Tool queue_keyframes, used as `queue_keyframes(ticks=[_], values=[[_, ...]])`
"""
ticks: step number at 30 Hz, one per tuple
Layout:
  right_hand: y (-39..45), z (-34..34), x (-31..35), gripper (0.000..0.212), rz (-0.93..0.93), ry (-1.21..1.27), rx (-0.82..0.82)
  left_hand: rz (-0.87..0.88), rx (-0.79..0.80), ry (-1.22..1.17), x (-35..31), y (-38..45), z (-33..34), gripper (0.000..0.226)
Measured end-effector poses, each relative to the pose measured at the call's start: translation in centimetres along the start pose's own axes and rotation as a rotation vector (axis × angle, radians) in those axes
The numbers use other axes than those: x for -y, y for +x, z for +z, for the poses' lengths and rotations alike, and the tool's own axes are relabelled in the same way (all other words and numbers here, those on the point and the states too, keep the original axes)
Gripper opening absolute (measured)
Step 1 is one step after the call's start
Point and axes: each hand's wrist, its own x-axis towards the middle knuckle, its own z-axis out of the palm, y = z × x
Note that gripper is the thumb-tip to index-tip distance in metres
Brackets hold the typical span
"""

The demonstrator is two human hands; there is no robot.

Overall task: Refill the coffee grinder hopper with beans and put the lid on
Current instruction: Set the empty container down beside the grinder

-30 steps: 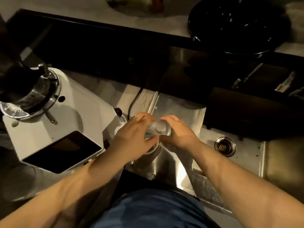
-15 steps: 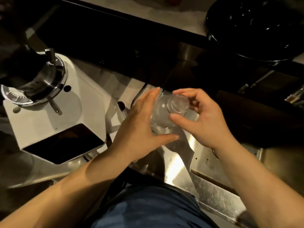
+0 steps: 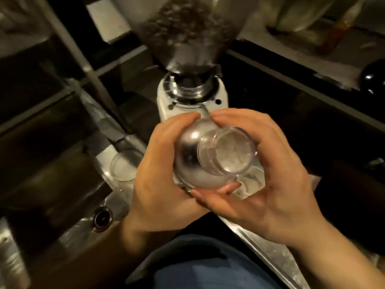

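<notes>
Your left hand (image 3: 158,184) and right hand (image 3: 270,184) both curl round a clear plastic hopper (image 3: 210,155), held in the air between them with its narrow cylindrical neck turned up toward you. Its body is rounded and glossy, catching a bright spot of light; the neck is a short ribbed collar with a see-through end. Your left fingers wrap the domed side and your right thumb and fingers cup the neck and the lower rim.

Beyond your hands stands a white coffee grinder (image 3: 191,101) with a ringed metal collar, and on it sits a second, funnel-shaped hopper (image 3: 187,32) of smoky clear plastic, holding dark coffee beans (image 3: 183,24).

Below your left hand a round clear lid (image 3: 123,167) lies flat on the brushed steel counter (image 3: 116,203), near its edge beside a dark recessed basin. A round metal drain fitting (image 3: 102,219) is set in the steel closer to you.
</notes>
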Motion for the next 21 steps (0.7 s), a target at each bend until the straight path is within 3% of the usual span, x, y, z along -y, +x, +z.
queue_keyframes(ticks=[5, 10, 14, 18, 21], values=[[2.7, 7.5, 1.5, 0.079, -0.023, 0.026, 0.134, -0.168, -0.158, 0.059, 3.7, -3.5, -6.5, 0.097], [3.4, 14.0, 0.9, 0.077, 0.118, 0.007, 0.268, -0.469, -0.313, 0.139, 9.0, -6.5, -9.2, 0.090], [3.3, 17.8, -0.9, 0.076, 0.256, -0.042, 0.373, -0.535, -0.161, 0.324, 12.7, -8.8, -10.4, 0.120], [3.0, 19.8, -2.7, 0.079, 0.363, -0.072, 0.387, -0.726, -0.015, 0.186, 13.8, -10.1, -11.2, 0.131], [3.2, 20.2, -3.3, 0.080, 0.429, -0.081, 0.357, -0.764, 0.013, 0.116, 14.3, -10.2, -11.0, 0.130]])
